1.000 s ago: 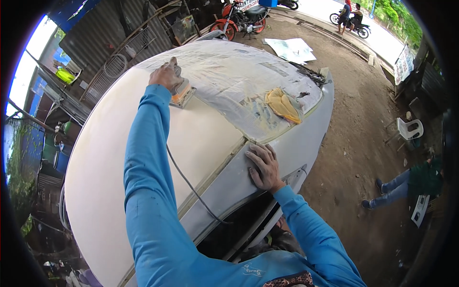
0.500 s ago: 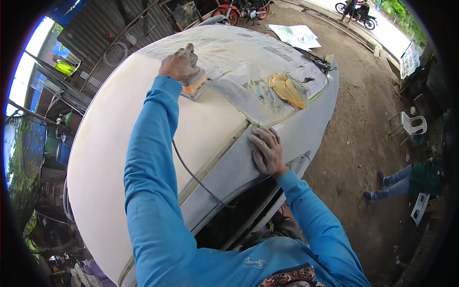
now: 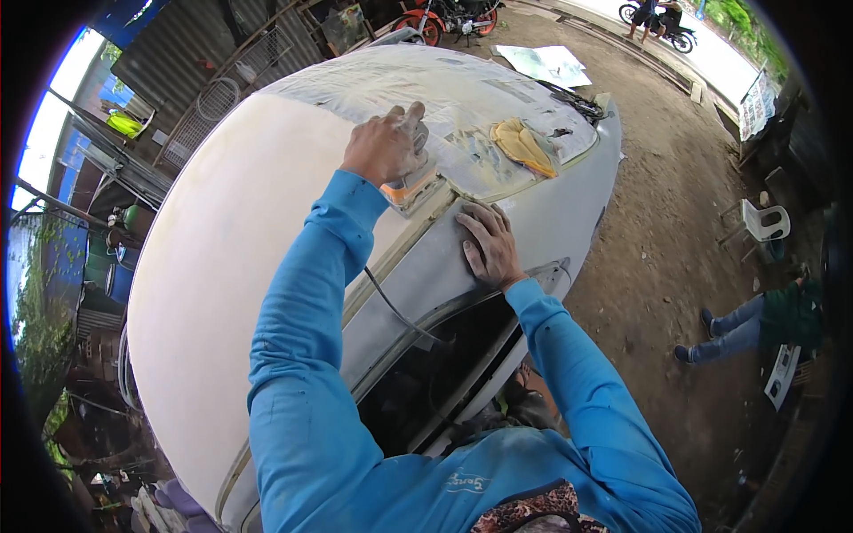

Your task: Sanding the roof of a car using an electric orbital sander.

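My left hand [image 3: 384, 147] is closed around an orange and grey power sander [image 3: 410, 190]. The sander's flat pad lies on the pale, dusty car roof [image 3: 231, 240], close to the roof's front corner. A dark cord [image 3: 389, 302] shows below my left sleeve and runs over the door frame towards the dark window opening [image 3: 418, 391]. Flat on the grey pillar beside that corner rests my right hand [image 3: 489, 242], fingers spread and holding nothing. Past the sander, a folded yellow cloth [image 3: 522, 147] lies on the windshield, which has a dusty, wrinkled covering [image 3: 391, 84].
A dark tangled bundle [image 3: 573, 102] lies near the windshield's far edge. Beyond the car are a white panel [image 3: 544, 64] on the dirt ground and a parked motorcycle [image 3: 444, 22]. At the right are a white plastic chair [image 3: 766, 220] and a person's legs [image 3: 724, 338].
My left hand and the sander have moved right and nearer along the roof, towards the front corner by my right hand. My right hand stays on the pillar.
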`<state>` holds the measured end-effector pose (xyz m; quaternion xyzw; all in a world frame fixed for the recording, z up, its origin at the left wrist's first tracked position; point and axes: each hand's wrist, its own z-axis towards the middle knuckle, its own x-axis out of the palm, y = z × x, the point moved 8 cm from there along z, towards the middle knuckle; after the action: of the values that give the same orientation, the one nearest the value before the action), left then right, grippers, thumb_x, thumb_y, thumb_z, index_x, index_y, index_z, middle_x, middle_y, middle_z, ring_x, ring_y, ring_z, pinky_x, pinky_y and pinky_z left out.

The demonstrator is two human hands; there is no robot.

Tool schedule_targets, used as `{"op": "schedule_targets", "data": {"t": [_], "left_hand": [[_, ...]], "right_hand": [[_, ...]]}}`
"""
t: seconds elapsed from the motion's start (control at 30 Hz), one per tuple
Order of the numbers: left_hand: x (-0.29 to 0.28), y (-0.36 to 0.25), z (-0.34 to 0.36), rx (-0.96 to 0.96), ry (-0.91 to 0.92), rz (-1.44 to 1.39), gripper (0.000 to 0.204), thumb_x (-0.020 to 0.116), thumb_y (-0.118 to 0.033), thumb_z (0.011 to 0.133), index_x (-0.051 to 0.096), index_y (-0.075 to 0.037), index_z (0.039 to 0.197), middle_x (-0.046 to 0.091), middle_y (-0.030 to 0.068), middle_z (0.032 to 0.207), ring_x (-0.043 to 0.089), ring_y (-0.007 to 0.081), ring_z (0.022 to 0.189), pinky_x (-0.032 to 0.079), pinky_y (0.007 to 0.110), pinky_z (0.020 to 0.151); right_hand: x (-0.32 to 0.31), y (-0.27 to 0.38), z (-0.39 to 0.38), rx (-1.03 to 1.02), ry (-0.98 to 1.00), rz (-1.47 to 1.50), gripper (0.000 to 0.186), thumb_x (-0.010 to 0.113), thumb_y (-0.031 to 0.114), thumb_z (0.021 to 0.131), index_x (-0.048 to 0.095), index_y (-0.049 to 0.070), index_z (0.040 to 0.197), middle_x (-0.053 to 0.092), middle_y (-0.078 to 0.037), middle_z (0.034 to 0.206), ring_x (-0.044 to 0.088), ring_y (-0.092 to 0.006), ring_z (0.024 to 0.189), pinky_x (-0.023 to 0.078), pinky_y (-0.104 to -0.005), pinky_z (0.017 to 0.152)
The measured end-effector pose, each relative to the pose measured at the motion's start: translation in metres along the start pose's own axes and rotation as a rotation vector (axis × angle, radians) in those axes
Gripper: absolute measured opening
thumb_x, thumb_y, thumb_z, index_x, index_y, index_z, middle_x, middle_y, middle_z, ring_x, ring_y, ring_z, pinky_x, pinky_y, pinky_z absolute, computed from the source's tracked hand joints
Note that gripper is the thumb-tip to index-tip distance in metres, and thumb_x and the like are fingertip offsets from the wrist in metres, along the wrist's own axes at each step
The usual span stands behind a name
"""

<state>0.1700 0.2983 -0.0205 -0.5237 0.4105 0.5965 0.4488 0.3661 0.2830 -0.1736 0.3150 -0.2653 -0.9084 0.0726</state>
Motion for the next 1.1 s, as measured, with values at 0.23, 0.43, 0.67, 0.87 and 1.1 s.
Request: {"op": "schedule_targets", "data": {"t": [0.23, 0.43, 0.67, 0.87, 1.1], "left_hand": [[-0.035, 0.037, -0.113, -0.156, -0.070, -0.033, 0.057, 0.080, -0.031, 0.076, 0.054, -0.016, 0.125, 0.067, 0.0070, 0.118, 0.068, 0.0339, 0.107, 0.056, 0.046, 0.090], [-0.068, 0.091, -0.250, -0.342, -0.141, -0.002, 0.054, 0.080, -0.027, 0.078, 0.054, -0.015, 0.123, 0.067, 0.0082, 0.119, 0.068, 0.0341, 0.108, 0.057, 0.047, 0.088], [-0.096, 0.163, -0.427, -0.649, -0.206, 0.063, 0.053, 0.081, -0.024, 0.078, 0.055, -0.013, 0.123, 0.067, 0.0095, 0.119, 0.067, 0.0345, 0.108, 0.056, 0.046, 0.090], [-0.111, 0.191, -0.543, -0.788, -0.228, 0.071, 0.055, 0.082, -0.016, 0.076, 0.055, -0.009, 0.124, 0.068, 0.0138, 0.115, 0.069, 0.0339, 0.106, 0.056, 0.045, 0.091], [-0.102, 0.153, -0.500, -0.662, -0.209, 0.096, 0.057, 0.083, -0.016, 0.075, 0.056, -0.008, 0.124, 0.068, 0.0132, 0.116, 0.068, 0.0328, 0.106, 0.056, 0.044, 0.091]], "right_hand": [[0.001, 0.003, -0.001, -0.037, -0.025, -0.020, 0.043, 0.059, 0.019, 0.090, 0.061, 0.008, 0.131, 0.055, -0.016, 0.140, 0.048, -0.0381, 0.135, 0.030, -0.0510, 0.118], [0.005, 0.005, -0.003, -0.069, -0.019, -0.042, 0.044, 0.056, 0.021, 0.091, 0.060, 0.008, 0.133, 0.055, -0.015, 0.141, 0.048, -0.0366, 0.135, 0.029, -0.0498, 0.119], [0.008, 0.005, -0.005, -0.086, -0.042, -0.072, 0.045, 0.054, 0.021, 0.092, 0.061, 0.007, 0.134, 0.056, -0.015, 0.142, 0.048, -0.0363, 0.135, 0.029, -0.0481, 0.120], [0.007, 0.005, -0.006, -0.089, -0.074, -0.087, 0.045, 0.053, 0.019, 0.092, 0.060, 0.007, 0.135, 0.056, -0.015, 0.142, 0.049, -0.0361, 0.135, 0.029, -0.0474, 0.120], [0.007, 0.003, -0.007, -0.062, -0.054, -0.107, 0.045, 0.054, 0.019, 0.092, 0.059, 0.009, 0.136, 0.054, -0.014, 0.144, 0.048, -0.0349, 0.136, 0.028, -0.0485, 0.120]]}}
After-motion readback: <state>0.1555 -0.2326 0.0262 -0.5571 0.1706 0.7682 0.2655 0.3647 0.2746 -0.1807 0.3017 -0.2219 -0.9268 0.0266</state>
